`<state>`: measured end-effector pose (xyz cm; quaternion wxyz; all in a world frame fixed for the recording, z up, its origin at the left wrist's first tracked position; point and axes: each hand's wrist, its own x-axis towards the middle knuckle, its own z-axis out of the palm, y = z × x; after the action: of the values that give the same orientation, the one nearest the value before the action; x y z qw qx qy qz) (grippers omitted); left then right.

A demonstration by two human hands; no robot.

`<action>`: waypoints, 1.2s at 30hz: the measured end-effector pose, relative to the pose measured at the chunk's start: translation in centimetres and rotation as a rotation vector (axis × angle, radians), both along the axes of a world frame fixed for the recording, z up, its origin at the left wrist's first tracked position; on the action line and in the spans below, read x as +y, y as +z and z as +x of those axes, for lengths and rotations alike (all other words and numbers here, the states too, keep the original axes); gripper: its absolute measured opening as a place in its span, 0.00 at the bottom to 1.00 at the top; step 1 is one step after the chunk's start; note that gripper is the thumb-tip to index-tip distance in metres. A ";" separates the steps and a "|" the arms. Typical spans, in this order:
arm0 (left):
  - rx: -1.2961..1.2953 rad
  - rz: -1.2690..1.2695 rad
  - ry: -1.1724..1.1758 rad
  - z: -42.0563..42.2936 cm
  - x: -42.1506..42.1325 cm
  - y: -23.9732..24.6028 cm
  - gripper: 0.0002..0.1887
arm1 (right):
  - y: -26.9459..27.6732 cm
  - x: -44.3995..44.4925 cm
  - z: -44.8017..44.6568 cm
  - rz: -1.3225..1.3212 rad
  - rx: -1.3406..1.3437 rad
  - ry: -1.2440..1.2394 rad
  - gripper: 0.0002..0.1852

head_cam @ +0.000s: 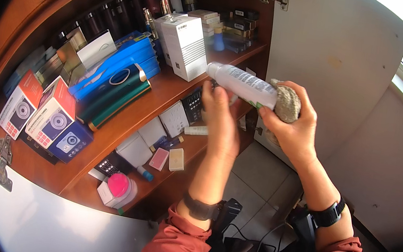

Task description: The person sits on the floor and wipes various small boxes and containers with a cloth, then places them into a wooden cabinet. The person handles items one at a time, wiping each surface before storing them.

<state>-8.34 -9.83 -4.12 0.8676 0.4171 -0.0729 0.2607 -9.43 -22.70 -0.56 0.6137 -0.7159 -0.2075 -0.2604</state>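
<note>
A white plastic bottle (245, 82) with printed writing and a rounded top is held tilted in front of the open cabinet, its top end towards the left. My right hand (297, 126) grips its base through a bunched grey-green cloth (288, 101). Just below the top end, my left hand (221, 125) is raised, slightly blurred, with thumb and finger apart and nothing seen in its grasp. Whether it touches the bottle is hard to make out. Behind the bottle, a tall white box (185, 47) stands at the front of the upper shelf (167, 91).
Camera boxes (52, 115), a dark green case (116, 93), blue packs (134, 53) and dark bottles (110, 16) crowd the upper shelf. Small boxes and a pink-lidded jar (117, 185) occupy the lower shelf. White doors (328, 63) flank the cabinet. Cables (260, 244) hang near my lap.
</note>
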 end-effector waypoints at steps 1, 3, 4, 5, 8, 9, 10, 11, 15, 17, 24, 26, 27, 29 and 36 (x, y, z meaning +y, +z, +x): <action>0.010 0.016 0.093 0.3 0.9 -0.3 0.30 | -0.2 0.4 0.5 -0.005 -0.005 0.010 0.24; -0.054 0.066 0.064 0.8 2.3 -0.6 0.41 | -0.5 1.4 1.6 -0.011 -0.002 0.025 0.24; -0.059 0.077 0.062 0.9 2.7 -0.6 0.41 | -0.7 1.7 1.9 0.001 0.026 0.050 0.24; -0.056 0.093 0.053 1.2 2.9 -0.6 0.40 | -0.9 1.9 2.3 0.001 0.001 0.046 0.24; -0.044 0.080 0.037 1.4 3.5 -0.4 0.40 | -1.1 2.5 3.0 -0.015 -0.059 0.027 0.24; -0.067 0.068 0.033 1.4 3.7 -0.3 0.40 | -1.1 2.6 3.1 -0.019 -0.056 0.036 0.24; -0.031 0.005 0.095 1.7 3.6 -0.2 0.34 | -1.2 2.7 3.2 -0.025 -0.048 0.044 0.25; -0.041 0.016 0.108 1.8 3.7 -0.1 0.34 | -1.2 2.9 3.2 -0.027 -0.049 0.048 0.25; -0.026 0.043 0.133 2.2 4.2 0.2 0.34 | -1.1 3.7 3.2 -0.077 -0.196 0.010 0.24; -0.002 0.049 0.141 2.2 4.3 0.2 0.34 | -1.0 4.1 3.3 -0.106 -0.240 -0.002 0.24; -0.017 0.151 0.183 1.1 4.1 0.2 0.34 | -0.1 5.3 3.6 -0.075 -0.272 0.052 0.23; -0.007 0.157 0.217 0.9 3.9 0.3 0.32 | 0.0 5.8 3.5 -0.106 -0.280 0.022 0.22; 0.002 0.153 0.238 0.9 3.8 0.4 0.32 | 0.0 6.0 3.4 -0.103 -0.283 0.024 0.22; 0.013 0.149 0.243 0.7 3.6 0.6 0.31 | -0.1 6.5 3.3 -0.098 -0.307 0.024 0.22; 0.058 0.130 0.193 -0.4 3.3 1.0 0.29 | -0.9 7.2 4.1 -0.143 -0.297 0.025 0.23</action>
<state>-8.74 -6.54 -3.14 0.8113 0.4850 -0.0242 0.3257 -5.36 -15.47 -1.41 0.5270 -0.7087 -0.3229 -0.3403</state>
